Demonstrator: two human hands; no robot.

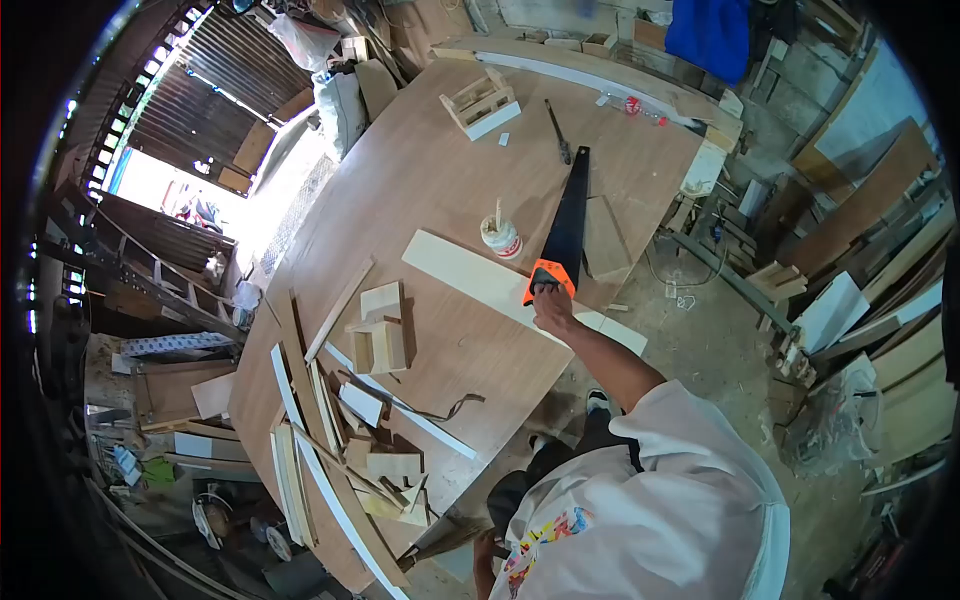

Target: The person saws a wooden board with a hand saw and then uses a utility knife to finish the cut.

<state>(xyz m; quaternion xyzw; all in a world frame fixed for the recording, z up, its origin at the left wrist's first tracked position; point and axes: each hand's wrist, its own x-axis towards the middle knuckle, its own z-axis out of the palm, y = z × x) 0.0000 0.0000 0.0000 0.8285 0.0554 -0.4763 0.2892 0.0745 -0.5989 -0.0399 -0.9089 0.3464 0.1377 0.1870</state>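
Observation:
My right hand [552, 306] is closed round the orange and black handle of a hand saw [567, 220]. The saw's dark blade points away over the brown tabletop [350, 210], and its handle is above a long pale board [465, 277]. Beside the blade stands a small white jar [501, 239] with a stick upright in it. A flat wooden piece [604, 240] lies on the blade's other side. Low in the view, my left hand [486, 547] hangs near my dark trousers, with its fingers mostly hidden.
A small wooden frame [480, 104] and a thin dark tool [557, 130] lie farther back. Wooden blocks [378, 345], long strips [325, 470] and a dark strap [440, 411] are at the left. Boards [880, 340] lean at the right.

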